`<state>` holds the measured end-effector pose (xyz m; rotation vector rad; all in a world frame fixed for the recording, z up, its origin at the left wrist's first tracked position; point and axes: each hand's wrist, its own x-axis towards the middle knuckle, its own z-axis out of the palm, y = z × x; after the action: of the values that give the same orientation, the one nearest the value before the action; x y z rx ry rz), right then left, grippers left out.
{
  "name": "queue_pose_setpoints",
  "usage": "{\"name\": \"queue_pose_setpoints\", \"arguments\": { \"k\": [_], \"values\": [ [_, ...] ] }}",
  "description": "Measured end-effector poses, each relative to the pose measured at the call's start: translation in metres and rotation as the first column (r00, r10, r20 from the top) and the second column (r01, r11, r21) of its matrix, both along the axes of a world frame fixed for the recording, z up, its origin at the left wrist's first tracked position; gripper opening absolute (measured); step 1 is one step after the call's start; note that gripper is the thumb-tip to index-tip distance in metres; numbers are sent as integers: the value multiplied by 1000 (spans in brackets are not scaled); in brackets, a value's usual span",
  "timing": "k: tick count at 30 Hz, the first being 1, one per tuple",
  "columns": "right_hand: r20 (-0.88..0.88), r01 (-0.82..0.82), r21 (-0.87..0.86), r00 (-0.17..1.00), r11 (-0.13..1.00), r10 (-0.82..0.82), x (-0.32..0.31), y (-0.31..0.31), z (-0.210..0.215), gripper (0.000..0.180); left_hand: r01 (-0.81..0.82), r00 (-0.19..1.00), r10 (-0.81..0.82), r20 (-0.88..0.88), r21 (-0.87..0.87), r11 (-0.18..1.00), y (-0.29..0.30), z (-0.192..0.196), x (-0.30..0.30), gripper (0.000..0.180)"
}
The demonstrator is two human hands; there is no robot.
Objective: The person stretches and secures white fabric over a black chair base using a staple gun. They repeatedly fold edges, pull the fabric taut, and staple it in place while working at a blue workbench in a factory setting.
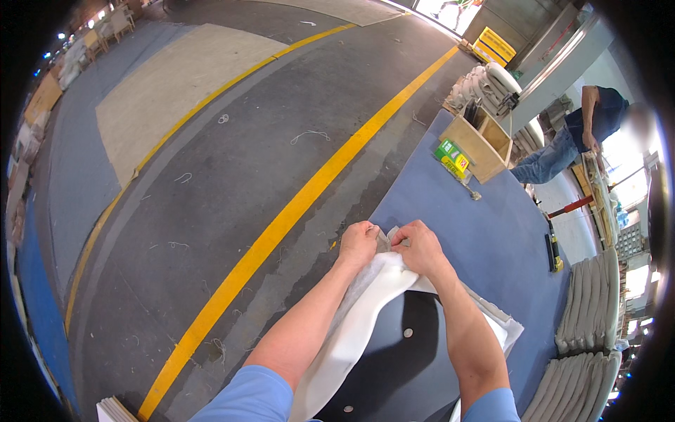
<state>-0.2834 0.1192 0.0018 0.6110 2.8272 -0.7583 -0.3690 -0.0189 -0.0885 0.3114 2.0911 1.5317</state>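
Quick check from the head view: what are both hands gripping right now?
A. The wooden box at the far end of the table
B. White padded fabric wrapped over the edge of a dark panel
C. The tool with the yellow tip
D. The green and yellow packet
B: the left hand and right hand both pinch the white padded fabric at the top edge of the dark panel lying on the blue table.

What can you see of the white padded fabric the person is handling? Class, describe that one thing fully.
The white padded fabric looks soft and thick, like foam or wadding. It drapes over a black curved panel with round holes, lying on a blue-covered table. Its top end is bunched where the left hand and right hand pinch it together; a flat white part shows at the panel's right side.
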Motion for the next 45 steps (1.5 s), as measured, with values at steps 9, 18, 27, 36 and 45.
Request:
{"name": "queue_pose_setpoints", "arguments": {
  "k": [9,18,27,36,45],
  "values": [
    [81,-99,-104,991,990,108,-3,16,-12,12,6,1000,-6,0,15,1000,1,0,1,29],
    [35,13,-23,999,1000,-12,-5,4,-4,12,6,999,-5,-47,13,1000,-1,-3,0,29],
    [15,-39,-91,999,995,41,-8,4,-3,12,-2,999,4,-47,40,999,-1,-6,0,28],
    [-11,-2,-196,1000,981,0,-4,6,-13,15,1,1000,-1,9,32,999,-2,-1,0,28],
    [149,242,-413,969,878,-196,-13,11,-15,20,4,1000,-3,-17,35,999,-2,-3,0,28]
  ]
}}
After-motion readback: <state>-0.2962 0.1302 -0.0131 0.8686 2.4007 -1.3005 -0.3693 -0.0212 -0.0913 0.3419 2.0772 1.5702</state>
